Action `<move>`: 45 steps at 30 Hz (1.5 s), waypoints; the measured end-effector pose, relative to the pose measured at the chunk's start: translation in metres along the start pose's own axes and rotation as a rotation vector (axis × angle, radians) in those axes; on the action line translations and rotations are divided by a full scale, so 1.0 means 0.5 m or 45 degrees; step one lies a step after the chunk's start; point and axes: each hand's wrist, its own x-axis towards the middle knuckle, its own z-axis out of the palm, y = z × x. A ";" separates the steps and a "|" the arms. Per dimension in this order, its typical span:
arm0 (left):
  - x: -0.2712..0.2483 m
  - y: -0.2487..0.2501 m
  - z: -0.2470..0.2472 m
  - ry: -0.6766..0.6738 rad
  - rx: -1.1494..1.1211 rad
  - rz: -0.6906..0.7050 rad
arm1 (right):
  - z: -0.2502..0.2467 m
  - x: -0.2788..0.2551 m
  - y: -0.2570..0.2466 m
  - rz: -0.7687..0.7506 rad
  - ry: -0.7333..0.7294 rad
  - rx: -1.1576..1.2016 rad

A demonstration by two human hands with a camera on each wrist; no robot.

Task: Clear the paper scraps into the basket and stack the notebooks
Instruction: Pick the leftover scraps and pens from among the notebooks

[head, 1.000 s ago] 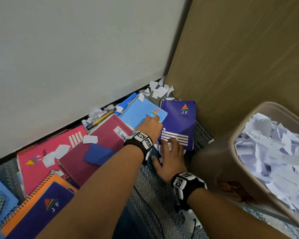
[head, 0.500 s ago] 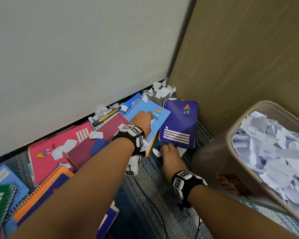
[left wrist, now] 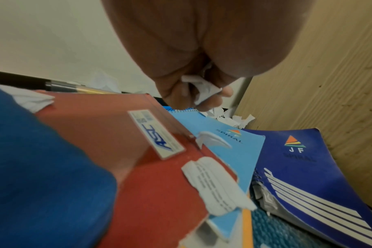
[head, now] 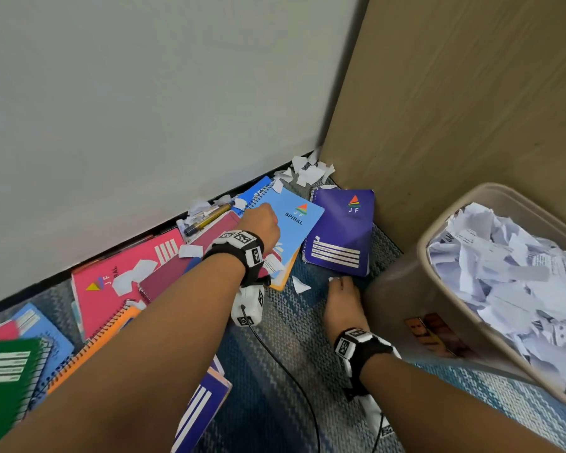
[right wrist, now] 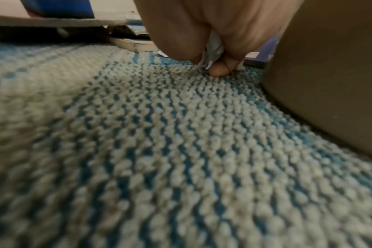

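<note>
Left hand sits over the light blue notebook, fingers curled round white paper scraps. Right hand is low on the carpet just beside the basket, fingers bunched on more scraps, mostly hidden. Purple notebook lies by the wood panel. Basket is full of paper, cut off at the right. Loose scraps fill the corner.
</note>
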 end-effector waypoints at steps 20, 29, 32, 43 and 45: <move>-0.026 -0.060 0.018 -0.206 0.514 0.165 | 0.027 0.003 0.020 0.140 0.067 0.302; -0.016 -0.049 0.015 0.176 0.124 0.112 | 0.011 0.020 0.018 0.008 -0.043 0.178; -0.030 -0.054 -0.007 0.159 0.168 0.113 | 0.006 0.024 0.025 -0.017 -0.033 0.409; -0.072 -0.090 0.016 -0.169 0.430 0.219 | 0.023 0.018 -0.034 -0.113 -0.123 0.365; -0.077 -0.086 0.034 -0.243 0.538 0.189 | 0.025 0.023 -0.036 -0.149 -0.113 0.322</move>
